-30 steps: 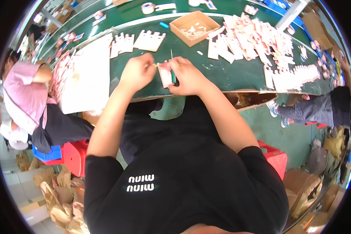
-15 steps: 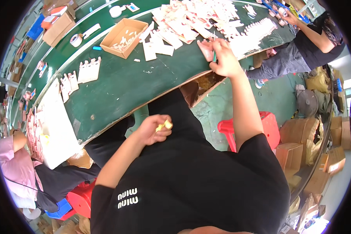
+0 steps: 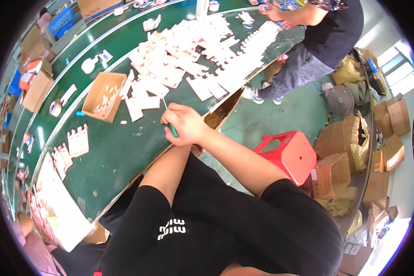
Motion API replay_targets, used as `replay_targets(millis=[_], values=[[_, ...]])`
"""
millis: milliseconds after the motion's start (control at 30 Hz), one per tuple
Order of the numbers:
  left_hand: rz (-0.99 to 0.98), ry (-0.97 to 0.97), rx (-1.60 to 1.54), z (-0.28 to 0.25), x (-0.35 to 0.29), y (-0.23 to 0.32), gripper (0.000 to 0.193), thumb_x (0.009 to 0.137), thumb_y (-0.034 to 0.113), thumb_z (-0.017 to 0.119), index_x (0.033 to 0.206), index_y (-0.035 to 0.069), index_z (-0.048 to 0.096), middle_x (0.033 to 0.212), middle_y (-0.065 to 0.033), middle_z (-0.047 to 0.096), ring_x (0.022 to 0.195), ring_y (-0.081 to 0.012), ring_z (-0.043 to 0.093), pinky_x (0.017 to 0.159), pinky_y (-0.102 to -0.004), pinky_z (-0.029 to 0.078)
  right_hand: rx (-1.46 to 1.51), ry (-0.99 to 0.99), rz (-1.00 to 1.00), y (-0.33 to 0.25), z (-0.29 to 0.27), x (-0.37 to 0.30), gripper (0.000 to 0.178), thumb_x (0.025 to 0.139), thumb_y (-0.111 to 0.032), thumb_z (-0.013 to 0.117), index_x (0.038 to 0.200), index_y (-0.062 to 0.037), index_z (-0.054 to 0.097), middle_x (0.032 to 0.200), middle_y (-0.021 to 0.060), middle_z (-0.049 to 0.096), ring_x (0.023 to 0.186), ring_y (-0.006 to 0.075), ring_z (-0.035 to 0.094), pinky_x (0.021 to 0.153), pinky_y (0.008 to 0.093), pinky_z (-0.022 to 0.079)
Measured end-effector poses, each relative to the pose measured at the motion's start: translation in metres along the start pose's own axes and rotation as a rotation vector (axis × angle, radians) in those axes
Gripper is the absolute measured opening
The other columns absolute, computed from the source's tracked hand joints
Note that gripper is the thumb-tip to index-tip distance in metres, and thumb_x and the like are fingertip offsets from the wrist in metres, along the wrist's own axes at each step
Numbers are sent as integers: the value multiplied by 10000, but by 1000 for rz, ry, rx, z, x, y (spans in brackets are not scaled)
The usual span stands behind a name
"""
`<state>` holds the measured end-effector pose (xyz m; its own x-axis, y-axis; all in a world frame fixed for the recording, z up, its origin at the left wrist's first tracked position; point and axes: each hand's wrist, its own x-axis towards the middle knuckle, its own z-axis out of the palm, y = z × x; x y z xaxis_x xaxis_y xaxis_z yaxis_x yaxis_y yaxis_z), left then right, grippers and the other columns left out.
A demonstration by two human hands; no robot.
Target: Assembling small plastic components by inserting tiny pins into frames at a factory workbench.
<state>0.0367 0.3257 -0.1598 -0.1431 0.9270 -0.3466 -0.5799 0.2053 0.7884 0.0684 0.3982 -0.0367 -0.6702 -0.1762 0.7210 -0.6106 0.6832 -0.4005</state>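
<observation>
My right hand is closed around a slim tool that looks like a small screwdriver. Its green handle shows below the fingers and its thin metal shaft points up over the table. Below the right wrist, at the table edge, only a sliver of my left hand is visible; its fingers and anything in them are hidden. Just beyond the right hand lies a big heap of flat pale pink-white pieces. A cardboard box with small pale parts stands left of the heap.
The green table curves across the front. Finger-like pale pieces and a white sheet lie at its left. A red stool stands at right. Beyond, a co-worker works at the table; cartons line the right side.
My right hand has drawn back from the heap with the green-handled screwdriver. My left hand, which held something yellow in front of my body, has moved to the table edge under the right wrist.
</observation>
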Motion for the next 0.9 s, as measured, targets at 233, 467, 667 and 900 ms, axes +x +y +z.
replay_targets(millis=[233,467,667,900], values=[[140,-52,368,22,7,-10,158,1014,163,598,1079,39,670,902,-104,674,775,-283,652,704,-437,527,52,31,88,2,-1,-1,275,738,42,724,903,-73,536,832,55,674,761,300,642,617,421,524],[237,-77,752,20,11,-2,190,1007,153,598,1118,23,682,961,-148,706,856,-336,691,763,-479,553,40,63,104,5,-2,0,263,749,51,717,895,-78,540,799,40,672,748,292,649,620,415,531],[304,-26,1088,15,-6,-9,222,1000,144,599,1151,10,693,1010,-186,734,926,-381,724,814,-515,577,51,34,106,-1,6,3,197,743,13,714,860,-88,593,805,59,695,770,303,680,664,426,562],[592,497,1323,53,-69,-44,214,975,131,628,1119,24,744,1033,-226,755,969,-430,749,870,-540,601,-42,17,85,-2,-6,-3,118,828,30,690,903,-56,659,844,123,700,778,340,693,735,427,572]])
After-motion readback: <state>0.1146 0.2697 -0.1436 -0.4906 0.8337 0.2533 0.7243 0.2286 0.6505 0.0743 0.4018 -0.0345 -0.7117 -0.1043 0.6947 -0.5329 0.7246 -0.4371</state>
